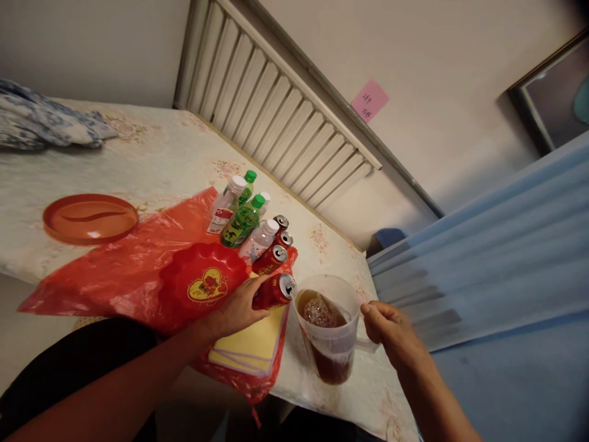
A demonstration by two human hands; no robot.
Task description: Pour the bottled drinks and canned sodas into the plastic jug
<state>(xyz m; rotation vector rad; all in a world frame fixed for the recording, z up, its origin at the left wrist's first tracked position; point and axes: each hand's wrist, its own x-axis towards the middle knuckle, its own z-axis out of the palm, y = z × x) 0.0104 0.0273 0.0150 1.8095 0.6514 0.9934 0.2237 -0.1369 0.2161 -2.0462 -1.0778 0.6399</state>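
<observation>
My left hand (239, 307) is wrapped round a red drink can (270, 293), its opened top beside the rim of a clear plastic pitcher (329, 344). I cannot tell whether liquid is leaving the can. Brown liquid (322, 313) with foam on it stands in the pitcher. My right hand (386, 328) grips the pitcher's handle, fingers closed around it. Beyond the held can are several more opened red cans (271, 259). Under my left hand lies a yellow pad or stack of sheets (251, 344) on red plastic.
Bottles with green caps (243, 222) and white caps (225, 205) stand behind a scalloped red plate (179, 288) on a red plastic bag (92, 288). An orange-brown lid (89, 219) lies left. A radiator (276, 92) and blue curtain (506, 276) bound the flowered tablecloth (170, 147).
</observation>
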